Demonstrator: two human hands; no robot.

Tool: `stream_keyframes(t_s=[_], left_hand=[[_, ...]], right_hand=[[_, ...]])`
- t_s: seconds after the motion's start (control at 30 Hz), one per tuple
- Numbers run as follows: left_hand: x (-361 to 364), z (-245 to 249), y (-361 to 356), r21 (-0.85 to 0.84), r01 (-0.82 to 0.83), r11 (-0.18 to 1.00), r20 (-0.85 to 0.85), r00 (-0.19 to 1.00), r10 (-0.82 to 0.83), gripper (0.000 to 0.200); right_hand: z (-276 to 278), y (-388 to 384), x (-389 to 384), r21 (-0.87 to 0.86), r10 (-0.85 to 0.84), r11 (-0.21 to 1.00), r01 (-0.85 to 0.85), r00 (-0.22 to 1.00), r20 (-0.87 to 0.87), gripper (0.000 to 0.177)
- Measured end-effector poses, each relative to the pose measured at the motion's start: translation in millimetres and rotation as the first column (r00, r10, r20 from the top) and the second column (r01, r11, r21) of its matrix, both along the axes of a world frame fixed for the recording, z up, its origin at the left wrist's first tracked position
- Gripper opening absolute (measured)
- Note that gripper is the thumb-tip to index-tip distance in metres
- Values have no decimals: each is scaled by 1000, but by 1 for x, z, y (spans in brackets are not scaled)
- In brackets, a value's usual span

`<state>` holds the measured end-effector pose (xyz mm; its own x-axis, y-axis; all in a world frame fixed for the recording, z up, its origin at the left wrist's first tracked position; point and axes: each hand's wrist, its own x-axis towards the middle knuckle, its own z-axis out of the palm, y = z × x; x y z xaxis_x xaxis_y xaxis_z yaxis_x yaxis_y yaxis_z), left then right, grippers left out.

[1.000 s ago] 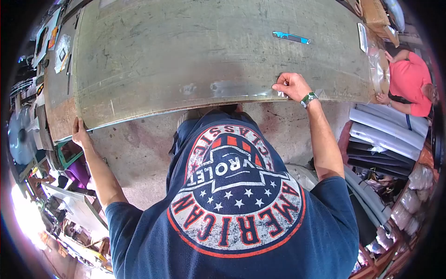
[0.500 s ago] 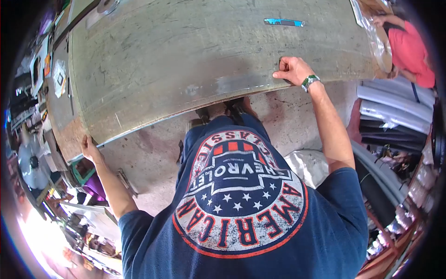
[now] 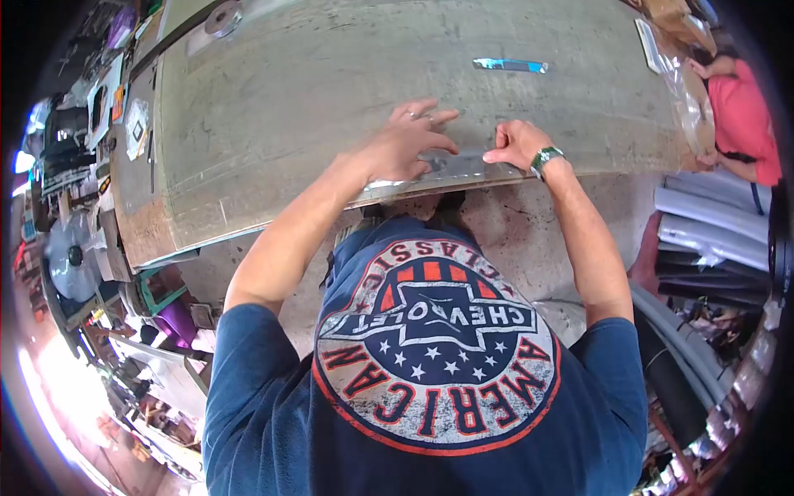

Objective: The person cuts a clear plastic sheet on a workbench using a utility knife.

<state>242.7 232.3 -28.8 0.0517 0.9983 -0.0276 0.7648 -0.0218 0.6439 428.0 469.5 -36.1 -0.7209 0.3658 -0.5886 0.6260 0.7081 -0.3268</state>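
Note:
My left hand (image 3: 401, 142) is over the near part of the worktable (image 3: 281, 124), its fingers spread and slightly blurred. Close by on the right, my right hand (image 3: 519, 147) is closed, thumb against curled fingers, at the table's front edge. Whatever it may pinch is too small or too clear to make out. A shiny, see-through patch shows on the tabletop between the two hands. Beyond them lies a blue and black utility knife (image 3: 510, 65), which neither hand touches.
A tape roll (image 3: 223, 18) sits at the far left. A person in a red shirt (image 3: 744, 124) stands at the table's right end, beside clear plastic (image 3: 688, 103). Wrapped rolls (image 3: 711, 215) are stacked at right. A fan (image 3: 74, 256) and clutter fill the left.
My left hand has left the table's front left corner and come across to beside my right hand, opening its fingers. The right hand stays closed in nearly the same place.

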Motion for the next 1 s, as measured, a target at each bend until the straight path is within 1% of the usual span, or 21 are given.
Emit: stream_keyframes(t_s=[0.07,0.13,0.17,0.23,0.33,0.47,0.57,0.6,0.67,0.7,0.73,0.8,0.83,0.87,0.97,1.0], left_hand=[[7,-7,22,-54,103,993,-28,994,-105,52],[6,-11,28,-67,142,988,-44,988,-145,50],[2,-12,30,-72,158,985,-58,985,-162,49],[-3,-11,31,-116,170,979,-55,983,-177,51],[-7,-12,28,-160,172,972,-42,983,-181,55],[-9,-11,28,-168,192,967,-71,976,-206,56],[-11,-14,28,-173,197,965,-78,974,-213,56],[-11,-15,28,-175,194,965,-68,976,-209,57],[-10,-16,27,-185,183,966,-64,978,-198,57],[-9,-15,28,-195,179,964,-71,978,-195,58],[-10,-12,30,-203,179,963,-84,976,-199,58],[-10,-14,31,-211,181,961,-75,977,-201,60],[-11,-16,31,-213,183,960,-73,977,-202,60],[-12,-18,31,-214,176,961,-58,980,-192,61],[-8,-6,34,-263,161,951,-62,981,-183,61],[-7,-4,35,-262,156,952,-74,981,-181,61]], right_hand=[[0,0,3,-22,-9,1000,9,1000,0,43],[-2,2,2,-36,7,999,-6,1000,17,45],[-1,3,2,-15,0,1000,0,1000,12,46],[2,0,3,24,-3,1000,3,1000,5,47],[3,0,3,7,-2,1000,2,1000,18,48],[5,3,4,20,18,1000,-19,1000,8,50],[14,8,9,91,33,995,-35,999,21,55],[20,12,13,142,60,988,-60,998,2,52],[6,37,14,198,21,980,23,975,-219,48],[0,46,11,211,0,975,73,945,-326,46],[1,51,3,318,40,941,115,897,-440,33],[-17,70,-22,412,190,907,90,785,-589,31],[-25,76,-31,461,267,883,89,713,-648,32],[-34,79,-37,542,305,839,48,783,-542,36],[-53,91,-43,417,215,907,62,782,-584,36],[-39,87,-44,274,92,958,88,808,-582,28]])
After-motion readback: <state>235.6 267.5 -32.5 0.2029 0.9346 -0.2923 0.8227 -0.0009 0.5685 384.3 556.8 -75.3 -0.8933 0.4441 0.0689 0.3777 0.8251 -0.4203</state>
